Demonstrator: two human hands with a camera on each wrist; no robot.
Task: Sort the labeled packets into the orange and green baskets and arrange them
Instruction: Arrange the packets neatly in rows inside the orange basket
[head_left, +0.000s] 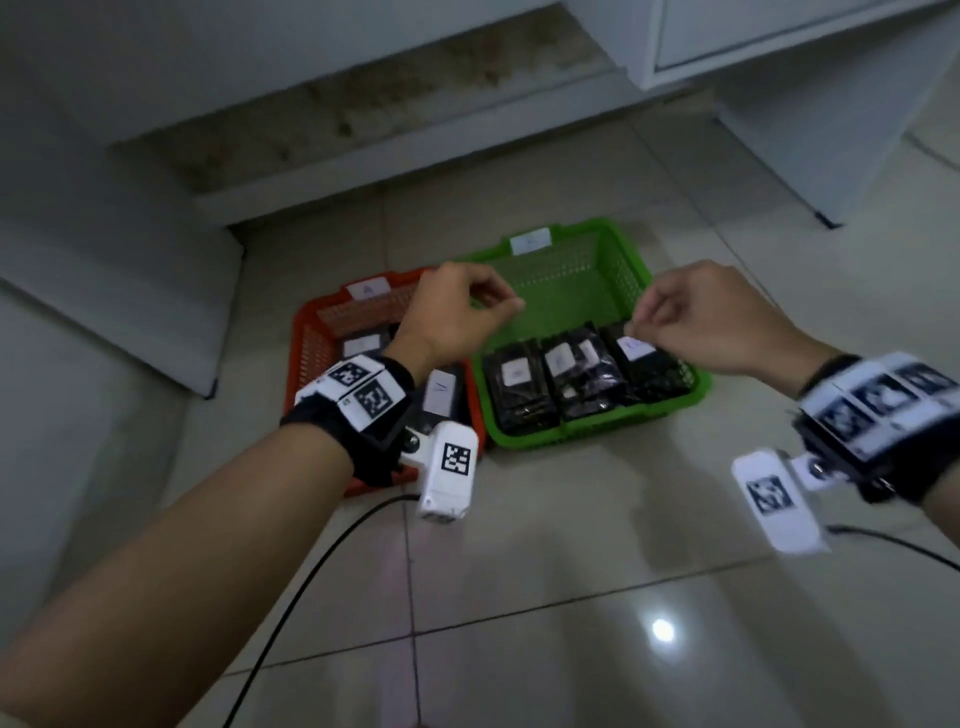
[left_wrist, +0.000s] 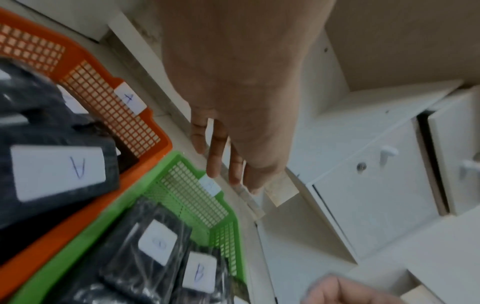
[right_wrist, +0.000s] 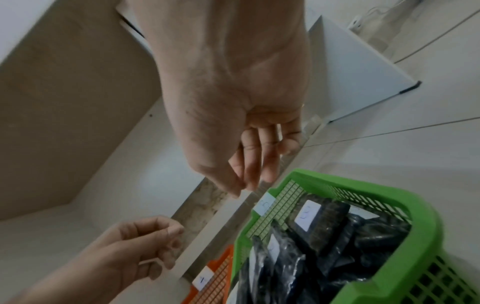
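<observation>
Glossy tiled floor (head_left: 571, 597) under white cabinets (head_left: 779, 31).

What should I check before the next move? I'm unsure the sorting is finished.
1. Left hand free of packets: ok, fingers loosely curled, holding nothing.
2. Right hand free: ok, empty above the green basket.
3. Packets in the green basket lie in a row: ok, three side by side.
4. Green basket's packets all read B: cannot tell, only one B label is legible.
5. Orange basket holds an A packet: ok.
6. Floor free of loose packets: ok in view.
</observation>
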